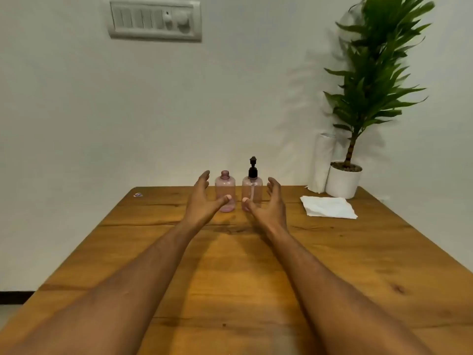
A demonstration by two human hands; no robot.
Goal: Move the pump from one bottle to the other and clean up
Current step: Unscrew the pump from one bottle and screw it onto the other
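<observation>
Both bare hands out over the wooden plank surface [230,278], left hand [201,201] and right hand [268,203] each spread wide with nothing in the grip, flanking two clear pink plastic bottles near the far edge. Uncapped bottle [225,192] on the left, its twin [252,192] just beside it on the right carrying the black pump [253,169], both upright and seemingly not yet grasped. Opening step by the look of it: next, steady the right bottle's body, unscrew the collar, lift the tube straight out, with the white folded paper towel [327,206] waiting for drips.
</observation>
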